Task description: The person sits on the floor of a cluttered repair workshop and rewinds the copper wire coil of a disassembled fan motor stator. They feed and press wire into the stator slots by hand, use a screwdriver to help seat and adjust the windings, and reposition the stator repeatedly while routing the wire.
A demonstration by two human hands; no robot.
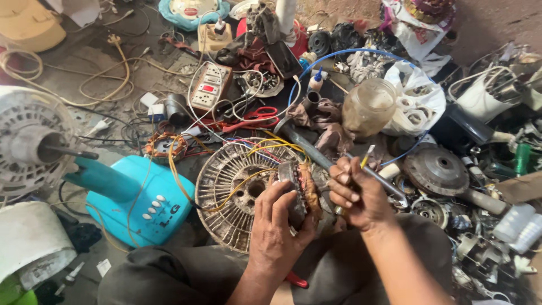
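1. Looking down from a head-worn camera at a person seated on the floor amid a dense scatter of electrical parts, with two bare hands working over the lap.
2. The left hand is clamped around a fan motor stator, fingers wrapped over its copper-brown windings, holding it upright just above the knees.
3. The right hand is closed in a fist around a slim yellow-handled tool, whose top end sticks up above the knuckles. Its working end is hidden behind the fingers.
4. The two hands sit just beside each other, with the stator between them.
5. Yellow wires run from the stator leftwards across a round, dusty motor housing with radial ribs, which lies on the floor touching the left hand's far side.
6. A long metal pipe lies diagonally behind both hands.
7. Farther back stand a cloudy glass jar, red-handled scissors and a white switch board with a red switch.
8. To the left sits a turquoise fan base with white buttons, and beside it a white fan motor with a bare shaft.
9. To the right lies a round grey metal disc among small loose parts.
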